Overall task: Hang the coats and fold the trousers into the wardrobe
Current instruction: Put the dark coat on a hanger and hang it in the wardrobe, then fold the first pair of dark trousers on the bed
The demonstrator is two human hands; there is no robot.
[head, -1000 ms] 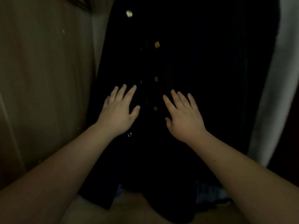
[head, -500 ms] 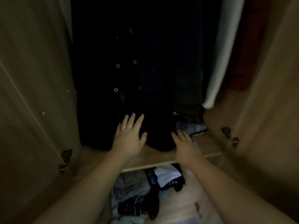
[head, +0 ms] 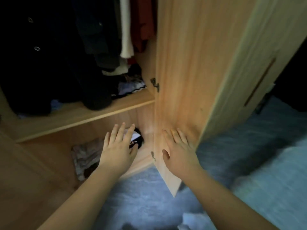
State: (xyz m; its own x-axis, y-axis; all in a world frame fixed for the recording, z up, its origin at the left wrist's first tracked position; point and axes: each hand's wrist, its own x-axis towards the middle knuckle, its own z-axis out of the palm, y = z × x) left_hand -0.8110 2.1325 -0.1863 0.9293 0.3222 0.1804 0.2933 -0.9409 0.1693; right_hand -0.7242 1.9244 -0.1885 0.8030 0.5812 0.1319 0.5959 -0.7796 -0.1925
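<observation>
Two empty hands: left hand [head: 118, 149], right hand [head: 178, 151]; one wardrobe [head: 191, 63].

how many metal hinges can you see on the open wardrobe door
2. The upper hinge sits where the door meets the wardrobe side, level with the shelf. The lower hinge is near the door's bottom, between the two hands. Any higher hinges are out of view.
</observation>
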